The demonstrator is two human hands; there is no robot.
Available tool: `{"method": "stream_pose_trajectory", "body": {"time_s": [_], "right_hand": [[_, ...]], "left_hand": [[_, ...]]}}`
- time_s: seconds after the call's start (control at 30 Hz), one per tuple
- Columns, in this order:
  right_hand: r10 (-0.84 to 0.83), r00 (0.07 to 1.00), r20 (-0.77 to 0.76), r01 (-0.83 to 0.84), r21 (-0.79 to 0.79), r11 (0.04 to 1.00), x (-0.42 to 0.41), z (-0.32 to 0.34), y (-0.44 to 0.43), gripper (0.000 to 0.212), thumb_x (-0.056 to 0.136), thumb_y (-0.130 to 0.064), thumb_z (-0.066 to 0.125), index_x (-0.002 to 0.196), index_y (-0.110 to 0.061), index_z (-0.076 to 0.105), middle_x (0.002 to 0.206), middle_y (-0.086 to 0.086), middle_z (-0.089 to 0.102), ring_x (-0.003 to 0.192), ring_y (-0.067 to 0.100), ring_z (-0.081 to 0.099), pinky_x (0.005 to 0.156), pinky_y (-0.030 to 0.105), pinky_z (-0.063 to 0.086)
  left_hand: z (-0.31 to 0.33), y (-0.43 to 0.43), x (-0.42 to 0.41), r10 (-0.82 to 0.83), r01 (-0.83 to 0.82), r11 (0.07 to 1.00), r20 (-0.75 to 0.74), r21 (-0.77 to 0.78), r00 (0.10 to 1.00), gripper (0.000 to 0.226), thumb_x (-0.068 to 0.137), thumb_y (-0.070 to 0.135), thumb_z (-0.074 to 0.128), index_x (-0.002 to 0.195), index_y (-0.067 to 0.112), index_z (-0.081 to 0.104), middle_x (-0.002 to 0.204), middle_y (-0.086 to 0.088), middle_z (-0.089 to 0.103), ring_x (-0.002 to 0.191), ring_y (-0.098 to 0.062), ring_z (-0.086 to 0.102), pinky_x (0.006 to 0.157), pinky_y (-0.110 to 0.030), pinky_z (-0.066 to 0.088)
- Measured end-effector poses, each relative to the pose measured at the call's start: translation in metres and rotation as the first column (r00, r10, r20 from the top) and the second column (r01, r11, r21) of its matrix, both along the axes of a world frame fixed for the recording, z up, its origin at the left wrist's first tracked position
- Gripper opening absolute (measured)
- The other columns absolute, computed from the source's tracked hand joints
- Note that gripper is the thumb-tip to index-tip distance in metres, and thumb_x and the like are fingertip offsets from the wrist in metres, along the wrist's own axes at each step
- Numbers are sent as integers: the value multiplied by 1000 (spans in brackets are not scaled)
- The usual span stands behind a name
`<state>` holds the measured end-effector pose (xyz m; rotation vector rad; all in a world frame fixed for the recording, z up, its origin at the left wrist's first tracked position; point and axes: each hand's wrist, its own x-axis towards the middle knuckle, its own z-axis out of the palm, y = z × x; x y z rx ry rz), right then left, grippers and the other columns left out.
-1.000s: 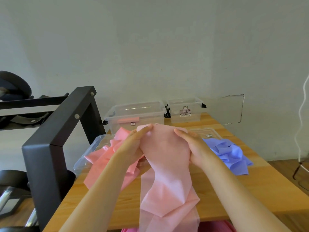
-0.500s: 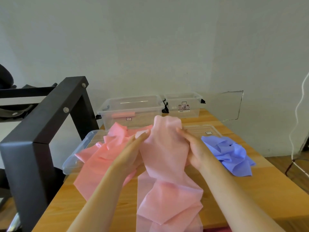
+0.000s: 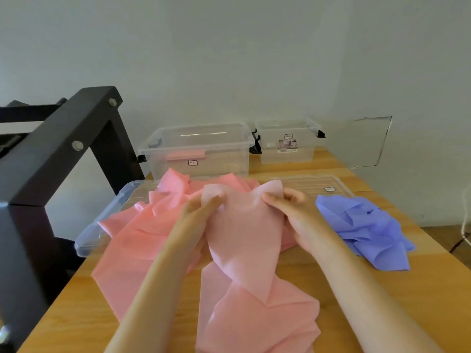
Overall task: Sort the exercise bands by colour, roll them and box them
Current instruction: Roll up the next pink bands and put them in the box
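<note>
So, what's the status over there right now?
Left hand and right hand pinch top edge of pale pink band. Band not yet rolled. Loose pink heap crowds underneath.

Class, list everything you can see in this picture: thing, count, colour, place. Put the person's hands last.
Held band: one, pale pink, centre.
Band heap: number unclear, salmon pink, left of centre.
Second heap: number unclear, lilac-blue, right.
Boxes: two, clear, at back: larger box with pink roll, smaller box.
Lids: two, clear, by the heaps.
Table: one, light wood.
Frame: one, black, left.
Hands: left hand, right hand, both pinching the held band's top.
</note>
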<state>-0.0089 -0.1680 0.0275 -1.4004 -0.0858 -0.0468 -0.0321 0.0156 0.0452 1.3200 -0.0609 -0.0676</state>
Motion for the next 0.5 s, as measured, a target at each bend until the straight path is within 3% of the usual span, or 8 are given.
{"method": "stream_pose_trajectory", "body": {"time_s": [0.17, 0.27, 0.37, 0.5], "right_hand": [[17, 998, 61, -8, -147, 989, 1, -11, -7, 11, 90, -16, 65, 88, -18, 76, 93, 4, 76, 86, 15, 69, 81, 33, 51], [18, 997, 76, -4, -189, 982, -2, -17, -8, 15, 93, -19, 62, 89, -19, 76, 89, 0, 76, 84, 13, 69, 79, 34, 52], [-3, 996, 88, 16, -145, 989, -9, -17, -6, 18, 95, -16, 59, 85, -19, 74, 73, -6, 73, 68, 8, 67, 58, 21, 51], [43, 995, 86, -39, -51, 998, -14, -14, -7, 16, 94, -6, 56, 92, -17, 69, 68, -10, 69, 59, 3, 64, 46, 13, 43]], "left_hand": [[-16, 11, 5, 52, -52, 999, -38, -7, 998, 26, 95, 23, 59, 106, 2, 70, 90, -19, 71, 75, -26, 66, 62, -32, 54], [-22, 18, 3, 42, -42, 999, -13, 9, 999, 28, 97, 23, 55, 105, 2, 71, 81, -14, 71, 65, -18, 65, 53, -25, 53], [-23, 24, -1, 74, -79, 995, 86, 57, 994, 23, 98, 16, 53, 101, 2, 71, 67, -6, 69, 53, -9, 60, 47, -17, 47], [-26, 29, -1, 86, -93, 995, 166, 35, 982, 19, 95, 9, 54, 98, 11, 72, 75, -8, 69, 55, -11, 58, 46, -17, 46]]}}
